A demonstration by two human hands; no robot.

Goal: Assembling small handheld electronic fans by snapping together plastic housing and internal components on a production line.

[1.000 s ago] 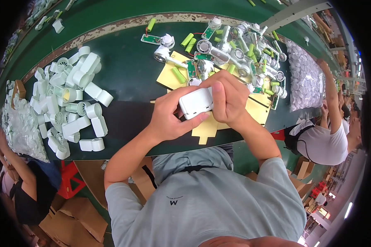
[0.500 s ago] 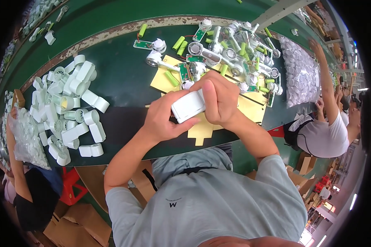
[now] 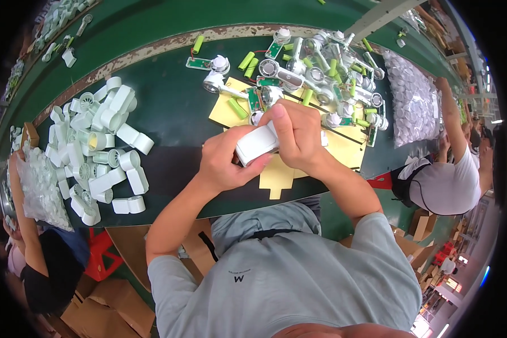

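Between my hands, above the front of the table, is a white plastic housing (image 3: 256, 144) with rounded edges. My left hand (image 3: 222, 158) grips its left end, thumb along the near side. My right hand (image 3: 299, 135) is closed around the right end, its thumb pressing down near the top; that end is hidden by the fingers. Beneath and beyond lie yellow card sheets (image 3: 343, 147). Just past my hands spreads a heap of handheld fan parts (image 3: 287, 74) with green circuit boards and green battery cells (image 3: 245, 61).
A pile of pale green housings (image 3: 104, 135) covers the table's left part. Clear bags stand at both sides: one of small white parts (image 3: 414, 98) right, another (image 3: 42, 191) left. Co-workers' arms (image 3: 453, 121) reach in at both sides. Cardboard boxes (image 3: 110, 307) sit below.
The white housing has tilted slightly in my hands, showing less of its near end. Both hands keep their hold. The whole view has shifted a little.
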